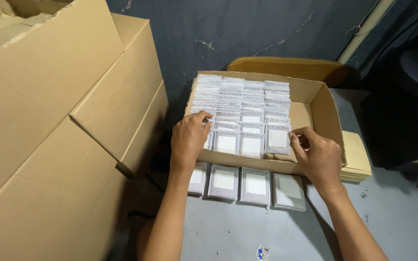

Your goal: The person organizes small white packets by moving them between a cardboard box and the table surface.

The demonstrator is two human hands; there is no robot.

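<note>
A shallow cardboard box (pixel 315 104) sits on a grey surface and holds several rows of small flat packets (pixel 247 104), grey with white centres, standing on edge. My left hand (pixel 188 137) rests on the front of the leftmost row, fingers curled over the packets. At the right row, my right hand (pixel 318 157) pinches the front packet (pixel 277 139) by its edge. Several more of the same packets (pixel 255 186) lie flat in a line on the surface just in front of the box.
Large stacked cardboard boxes (pixel 59 125) fill the left side. A folded tan cardboard piece (pixel 356 157) lies under the box's right edge. A wooden chair back (pixel 286 67) stands behind the box, and dark equipment (pixel 412 96) is at the right. A small sticker (pixel 262 253) lies near me.
</note>
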